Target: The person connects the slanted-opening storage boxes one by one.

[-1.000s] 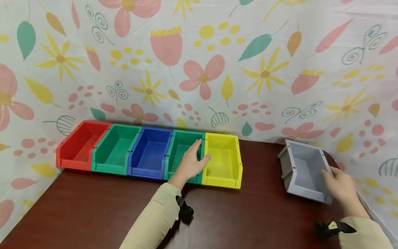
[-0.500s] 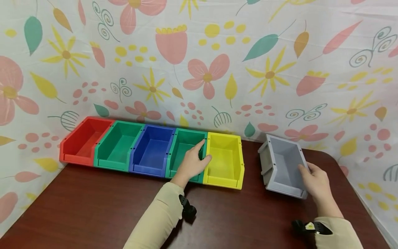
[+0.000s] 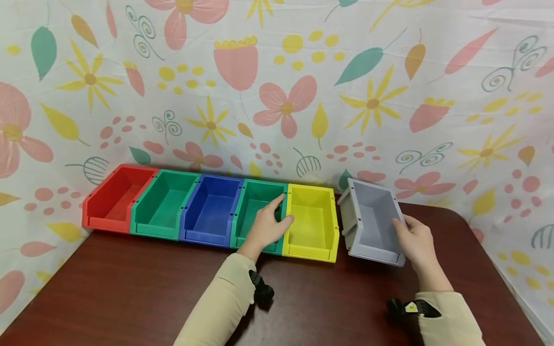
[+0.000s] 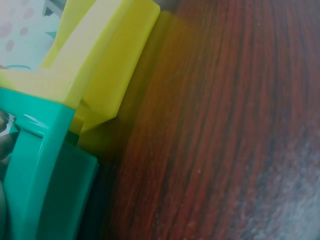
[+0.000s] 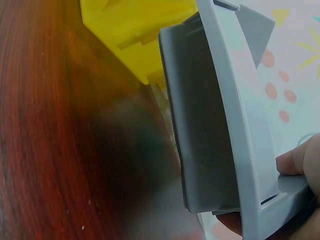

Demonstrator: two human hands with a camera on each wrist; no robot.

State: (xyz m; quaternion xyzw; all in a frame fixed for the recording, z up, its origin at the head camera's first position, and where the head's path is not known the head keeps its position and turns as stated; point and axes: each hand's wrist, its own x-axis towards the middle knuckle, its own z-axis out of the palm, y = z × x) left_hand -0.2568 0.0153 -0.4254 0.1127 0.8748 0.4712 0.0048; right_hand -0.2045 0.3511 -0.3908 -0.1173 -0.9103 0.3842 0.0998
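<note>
My right hand [image 3: 416,240] grips the right side wall of a grey plastic storage bin [image 3: 375,216], thumb inside and fingers outside. The grey bin [image 5: 205,120] is tilted, its left side close to the yellow bin [image 3: 310,216], with a narrow dark gap between them in the head view. My left hand [image 3: 266,228] lies over the right-hand green bin [image 3: 246,211], index finger extended along the wall shared with the yellow bin and thumb spread over that wall. In the left wrist view, its other fingers show partly at the edge, behind the green bin's [image 4: 30,165] front.
The yellow and green bins end a joined row with a blue bin [image 3: 212,209], another green bin [image 3: 166,206] and a red bin [image 3: 119,202] to the left. The row stands on a dark wooden table [image 3: 324,307] against a flower-patterned cloth [image 3: 277,72].
The grey bin has moved left with my right hand, from the table's right side to beside the yellow bin. My left hand stays at the row, almost unchanged.
</note>
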